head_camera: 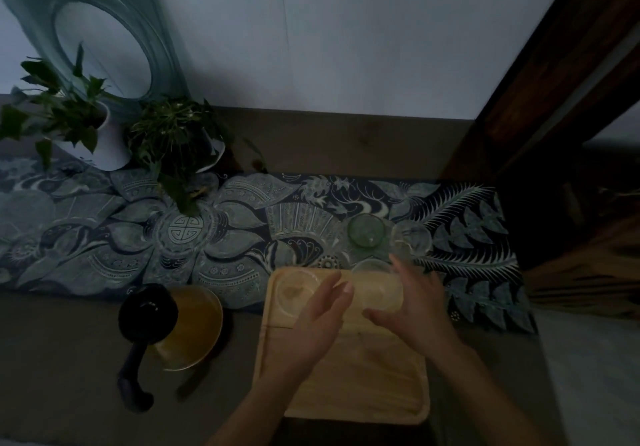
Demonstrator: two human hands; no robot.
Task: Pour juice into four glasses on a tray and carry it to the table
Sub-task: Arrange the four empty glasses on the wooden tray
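While your right hand [412, 310] cups a clear glass [379, 290] over the tray [356, 390] to seat it, your left hand [311, 321] hovers open, empty; juice jug [187, 328] waits beside.

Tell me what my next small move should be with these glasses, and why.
Probably set the clear glass in your right hand down on the wooden tray, beside the glass already in its far left corner. Two more, the green glass and another clear glass, wait on the patterned cloth.
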